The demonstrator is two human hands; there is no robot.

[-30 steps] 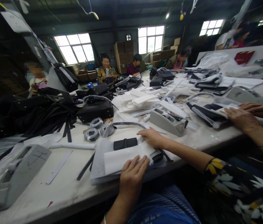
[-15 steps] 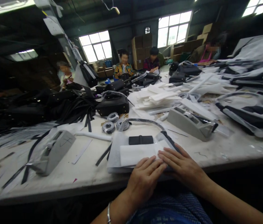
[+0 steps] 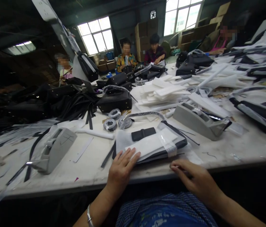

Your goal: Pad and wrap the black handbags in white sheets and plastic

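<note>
A black handbag [image 3: 183, 142] lies flat in front of me, its handle [image 3: 147, 114] wrapped in clear plastic. Over it are a folded white foam sheet [image 3: 151, 145], a strip of clear tape [image 3: 167, 142] at the sheet's right end, and a small black strap-like piece [image 3: 143, 134]. My left hand [image 3: 123, 165] is open, fingers flat on the sheet's left end and the bag's front edge. My right hand [image 3: 194, 176] is off the bag, near the table's front edge. Its fingers are curled together; whatever is between them, if anything, is hidden.
Grey tape dispensers stand left [image 3: 58, 151] and right [image 3: 199, 121] of the bag. Behind it lie plastic-wrapped coils [image 3: 110, 124], a black bag [image 3: 114, 100] and a pile of white foam sheets [image 3: 163, 90]. Several people sit across the table [image 3: 87, 170].
My hands have moved apart: the left slid left along the foam sheet, the right came off toward the table edge. The sheet and bag now sit tilted, and the clear tape is in view.
</note>
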